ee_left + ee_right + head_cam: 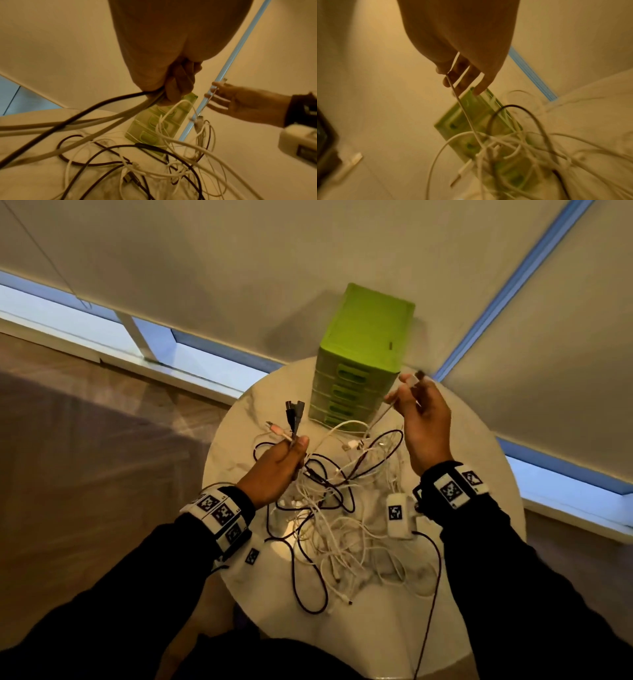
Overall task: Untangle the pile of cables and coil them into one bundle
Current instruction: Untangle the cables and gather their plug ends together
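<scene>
A tangle of white and dark maroon cables lies on the round white table. My left hand is raised over the pile's left side and grips several cable ends, dark and pink plugs sticking up from the fist; in the left wrist view those cables trail down from the fingers. My right hand is lifted at the right and pinches a white cable's plug between thumb and forefinger. Its thin cord hangs down to the pile.
A green mini drawer unit stands at the table's far edge, just behind the pile. A small white tagged box lies on the table by my right wrist. Roller blinds and a window sill are behind, with wooden floor at the left.
</scene>
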